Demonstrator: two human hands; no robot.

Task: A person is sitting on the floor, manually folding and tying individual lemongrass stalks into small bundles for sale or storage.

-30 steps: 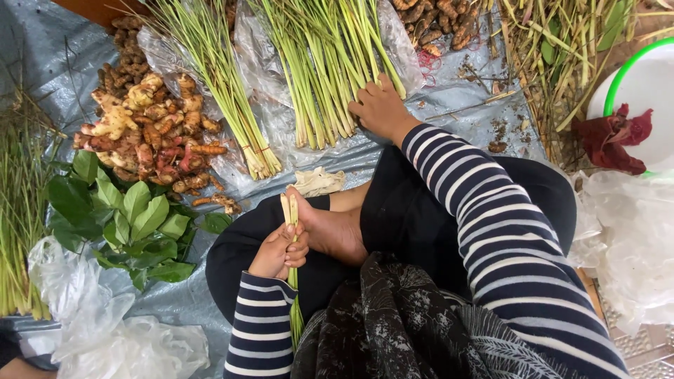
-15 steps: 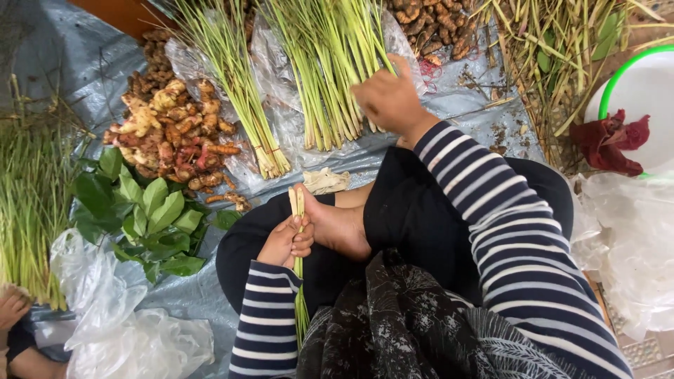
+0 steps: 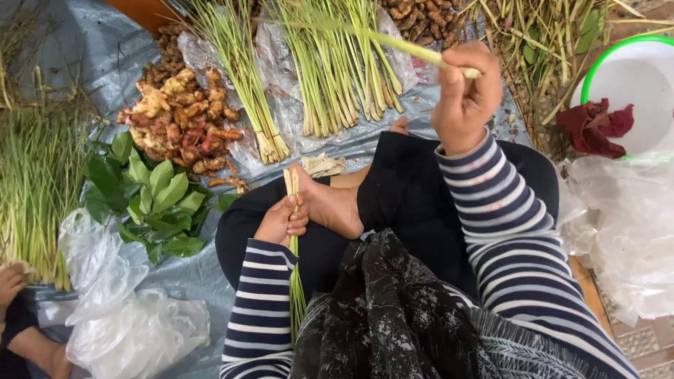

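Your right hand (image 3: 465, 98) was raised above your knee, fingers and thumb closed around the pale base of a single lemongrass stalk (image 3: 393, 43), whose green length ran up and to the left over the lemongrass bundles (image 3: 337, 77) lying on the grey tarp (image 3: 84, 49). That hand had open air around it; only the laid-out stalks passed beneath the one you held.

Your left hand (image 3: 282, 219) sat low in your lap, curled shut on a thin sheaf of stalks (image 3: 293, 245) held upright, cut ends pointing toward the tarp and leafy tails trailing down past your striped sleeve (image 3: 261, 309). It touched your bare foot (image 3: 335, 205) on its right, so there was little free room on that side.

You had goods crowding the tarp ahead: a heap of ginger-like roots (image 3: 179, 126) at left, a bunch of broad green leaves (image 3: 151, 200) nearer you, and crumpled clear plastic bags (image 3: 119, 309) by your left elbow. To your right stood a white basin with a green rim (image 3: 635, 77) holding a red cloth (image 3: 597, 126), well apart from both hands. Another person's hand (image 3: 10, 284) showed at the far left edge, beside a grass bundle (image 3: 35, 182).
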